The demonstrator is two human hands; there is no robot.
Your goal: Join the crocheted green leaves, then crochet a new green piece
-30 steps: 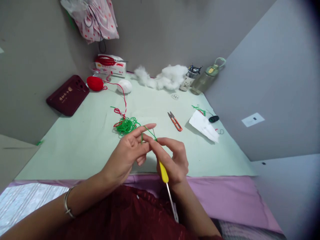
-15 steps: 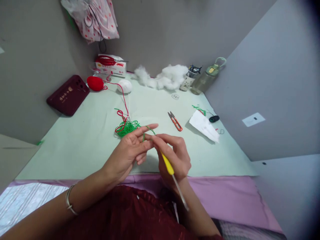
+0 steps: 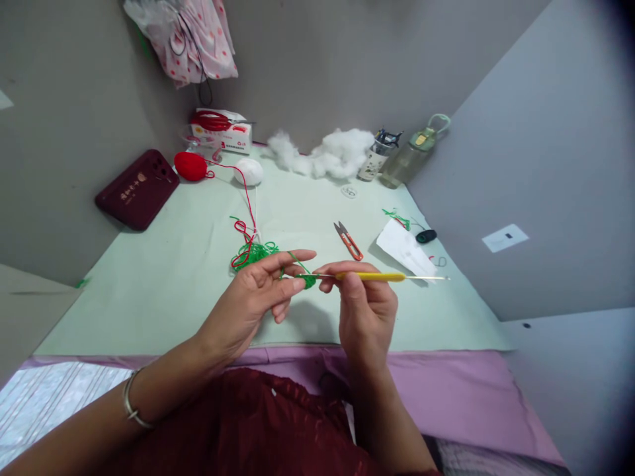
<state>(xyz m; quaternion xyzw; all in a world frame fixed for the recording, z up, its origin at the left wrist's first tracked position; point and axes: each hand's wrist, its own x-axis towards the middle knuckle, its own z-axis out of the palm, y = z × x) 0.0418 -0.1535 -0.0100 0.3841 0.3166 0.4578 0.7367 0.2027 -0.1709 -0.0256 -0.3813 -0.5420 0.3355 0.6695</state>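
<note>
Between the thumb and fingers of my left hand (image 3: pixel 262 291) is pinched a small green crochet piece (image 3: pixel 309 281). Green yarn runs over my raised left index finger. My right hand (image 3: pixel 368 304) grips a yellow-handled crochet hook (image 3: pixel 380 277), held nearly level. One metal end of the hook meets the green piece; whether it passes through a loop is too small to tell. The other metal end points right. Behind my left hand lies a tangle of green yarn (image 3: pixel 253 254), with red yarn (image 3: pixel 242 228) trailing across it.
Orange thread snips (image 3: pixel 348 241) and a white paper piece (image 3: pixel 404 250) lie beyond my right hand. At the back are a red yarn ball (image 3: pixel 190 166), a white yarn ball (image 3: pixel 249 172), fluffy stuffing (image 3: pixel 342 153), a pen cup (image 3: pixel 372 162) and a bottle (image 3: pixel 407 157). A phone (image 3: pixel 139 190) leans left.
My right hand has moved slightly right and turned, swinging the hook from a steep slant to nearly level. The green piece now shows at my left fingertips; my left hand has barely moved.
</note>
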